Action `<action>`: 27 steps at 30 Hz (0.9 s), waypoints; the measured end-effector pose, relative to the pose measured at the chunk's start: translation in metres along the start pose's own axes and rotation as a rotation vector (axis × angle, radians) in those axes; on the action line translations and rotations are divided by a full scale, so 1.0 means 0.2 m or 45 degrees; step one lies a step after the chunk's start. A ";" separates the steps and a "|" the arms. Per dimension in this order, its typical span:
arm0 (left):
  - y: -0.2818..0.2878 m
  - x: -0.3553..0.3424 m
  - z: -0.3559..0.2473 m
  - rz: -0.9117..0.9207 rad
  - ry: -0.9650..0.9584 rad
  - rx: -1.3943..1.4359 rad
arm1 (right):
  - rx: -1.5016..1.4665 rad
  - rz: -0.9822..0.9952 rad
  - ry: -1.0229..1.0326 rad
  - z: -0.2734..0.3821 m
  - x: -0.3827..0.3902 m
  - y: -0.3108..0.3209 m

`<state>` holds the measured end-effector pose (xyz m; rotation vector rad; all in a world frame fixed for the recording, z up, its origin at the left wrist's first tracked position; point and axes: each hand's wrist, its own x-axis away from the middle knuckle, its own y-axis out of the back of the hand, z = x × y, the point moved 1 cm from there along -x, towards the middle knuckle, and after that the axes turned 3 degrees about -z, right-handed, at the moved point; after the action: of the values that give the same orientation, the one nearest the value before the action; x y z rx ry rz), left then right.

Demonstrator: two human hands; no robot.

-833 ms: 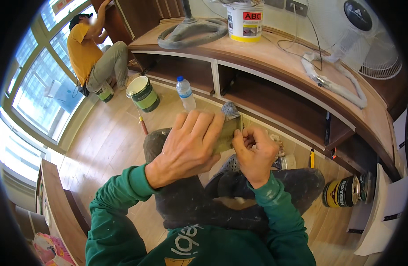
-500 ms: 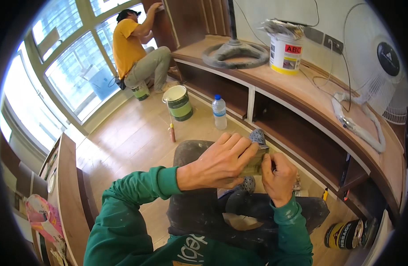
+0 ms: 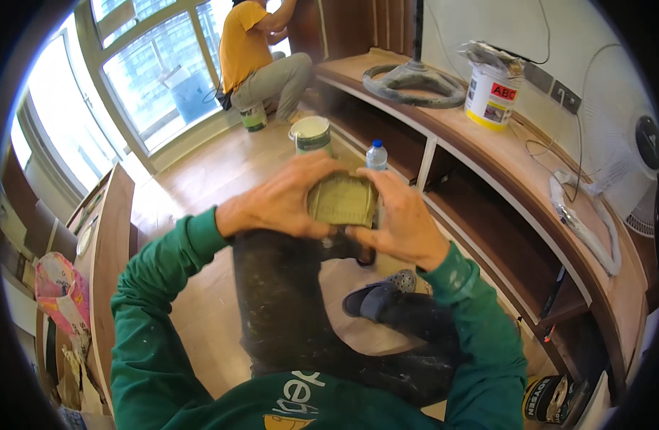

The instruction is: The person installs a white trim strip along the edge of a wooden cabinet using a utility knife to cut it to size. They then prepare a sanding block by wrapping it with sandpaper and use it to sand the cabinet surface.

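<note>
Both my hands grip a small squarish olive-tan block [image 3: 342,199] with faint print on its face; it looks like sandpaper folded round a pad. My left hand [image 3: 290,197] curls over its left side, thumb at the lower edge. Over on the right side, my right hand [image 3: 410,221] clasps it with thumb below and fingers above. The block is held up above my knees. Its back is hidden, and slight motion blur softens the hands. Beneath lie my dark, dusty trousers [image 3: 279,301] and a grey perforated clog [image 3: 376,292].
Ahead stand an open paint bucket [image 3: 311,135] and a capped water bottle [image 3: 376,155]. A curved low wooden cabinet [image 3: 512,172] runs along the right, bearing a white tub [image 3: 493,97] and a fan [image 3: 648,143]. A person in orange [image 3: 245,50] sits working by the windows. A paint can [image 3: 544,399] lies lower right.
My hands have moved left and up in the view, turning the block's printed face upward. Both now frame it from opposite sides. The view has shifted, so the background sits farther right.
</note>
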<state>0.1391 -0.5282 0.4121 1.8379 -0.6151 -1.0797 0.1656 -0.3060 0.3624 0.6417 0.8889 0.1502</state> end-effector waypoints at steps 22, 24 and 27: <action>-0.13 0.94 2.28 0.605 1.200 -0.601 | 0.494 0.070 -0.377 -1.57 -1.37 -1.29; -0.15 1.15 2.47 0.621 1.296 -0.554 | 0.443 0.053 -0.419 -1.61 -1.50 -1.41; -0.06 1.51 2.74 0.850 1.335 -0.527 | 0.326 -0.029 -0.371 -1.70 -1.60 -1.66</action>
<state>-0.1869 -0.9945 0.1499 1.3933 -0.2754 0.2326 -0.3407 -0.5379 0.2304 0.8672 0.6374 -0.0787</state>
